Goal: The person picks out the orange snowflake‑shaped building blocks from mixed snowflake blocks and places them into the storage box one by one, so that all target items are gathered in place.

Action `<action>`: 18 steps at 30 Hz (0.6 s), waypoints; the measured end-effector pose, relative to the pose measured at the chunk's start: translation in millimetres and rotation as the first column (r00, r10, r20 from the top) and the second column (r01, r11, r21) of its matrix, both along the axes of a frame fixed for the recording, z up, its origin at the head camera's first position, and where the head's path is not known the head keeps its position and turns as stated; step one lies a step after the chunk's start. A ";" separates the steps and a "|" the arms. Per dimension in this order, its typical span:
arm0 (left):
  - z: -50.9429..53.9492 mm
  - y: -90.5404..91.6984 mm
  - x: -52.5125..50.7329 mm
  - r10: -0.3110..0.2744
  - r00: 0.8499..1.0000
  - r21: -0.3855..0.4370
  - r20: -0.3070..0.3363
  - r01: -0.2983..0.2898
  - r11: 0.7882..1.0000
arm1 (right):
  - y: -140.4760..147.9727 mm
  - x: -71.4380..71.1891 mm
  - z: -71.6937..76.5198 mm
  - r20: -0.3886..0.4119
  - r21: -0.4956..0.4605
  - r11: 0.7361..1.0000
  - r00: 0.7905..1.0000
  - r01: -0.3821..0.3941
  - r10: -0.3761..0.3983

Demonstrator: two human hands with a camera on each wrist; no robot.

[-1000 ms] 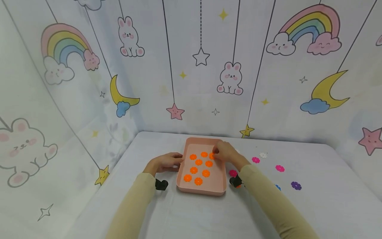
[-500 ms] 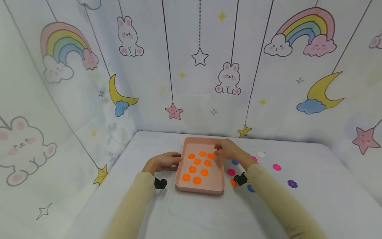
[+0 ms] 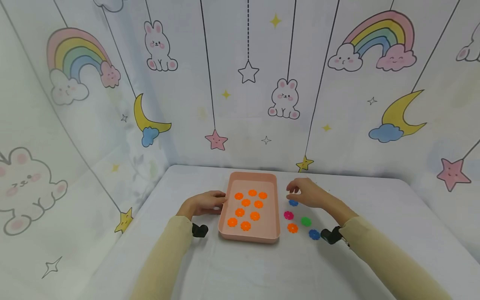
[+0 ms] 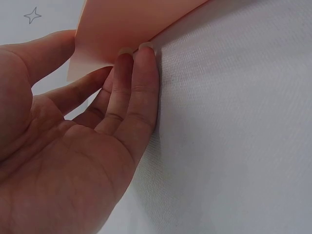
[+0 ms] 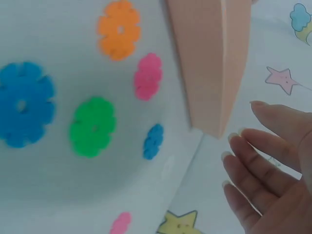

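Observation:
A shallow peach tray (image 3: 249, 239) holds several orange notched flower-shaped discs (image 3: 255, 216). At its left side my left hand (image 3: 202, 203) grips the wall; in the left wrist view the thumb reaches the rim and the fingers (image 4: 145, 73) lie against the outer side. My right hand (image 3: 309, 193) hovers right of the tray, fingers loosely bent, nothing visible between them. Just below it lies a blue disc (image 3: 293, 203). Nearby are a pink disc (image 3: 288, 215), a green disc (image 3: 306, 221), an orange disc (image 3: 292, 228) and another blue disc (image 3: 314, 234).
A white cloth covers the table (image 3: 240, 271). Behind and to the left hangs a white curtain (image 3: 255, 104) printed with rabbits, stars and rainbows. In the right wrist view, one more pink disc (image 5: 120, 223) lies near the table's edge.
My right hand has left the orange disc at the tray's upper right and moved right, out over the loose discs. The left hand stays at the tray; the head view shifted slightly.

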State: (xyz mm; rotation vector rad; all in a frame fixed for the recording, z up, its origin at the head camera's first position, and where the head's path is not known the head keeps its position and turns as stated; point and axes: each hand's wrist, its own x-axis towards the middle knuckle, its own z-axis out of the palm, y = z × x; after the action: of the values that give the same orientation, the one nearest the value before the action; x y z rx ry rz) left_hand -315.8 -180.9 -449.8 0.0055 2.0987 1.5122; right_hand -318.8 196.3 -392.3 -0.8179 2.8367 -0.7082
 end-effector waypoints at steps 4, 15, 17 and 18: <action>-1.1 -0.1 -0.3 -0.001 1.000 -0.002 0.001 0.001 1.000 | 14.9 11.7 -9.0 0.033 -0.013 1.000 0.999 0.009 -0.009; 3.3 0.8 1.3 -0.003 1.000 -0.009 0.005 0.003 1.000 | 31.4 45.4 -33.0 0.104 -0.073 0.995 0.993 0.062 -0.054; 3.4 0.6 1.7 -0.002 1.000 -0.009 0.005 0.002 1.000 | 30.3 48.9 -37.8 0.118 -0.082 0.993 0.990 0.081 -0.071; 3.3 0.6 1.9 -0.002 1.000 -0.008 0.006 0.002 1.000 | 29.4 50.6 -40.1 0.129 -0.083 0.992 0.988 0.093 -0.082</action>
State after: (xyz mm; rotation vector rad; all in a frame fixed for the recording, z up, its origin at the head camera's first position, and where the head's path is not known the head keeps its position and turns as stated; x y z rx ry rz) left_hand -313.9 -180.3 -446.6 0.0008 2.0997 1.5006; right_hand -268.2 225.7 -432.3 -0.6383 2.7599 -0.8708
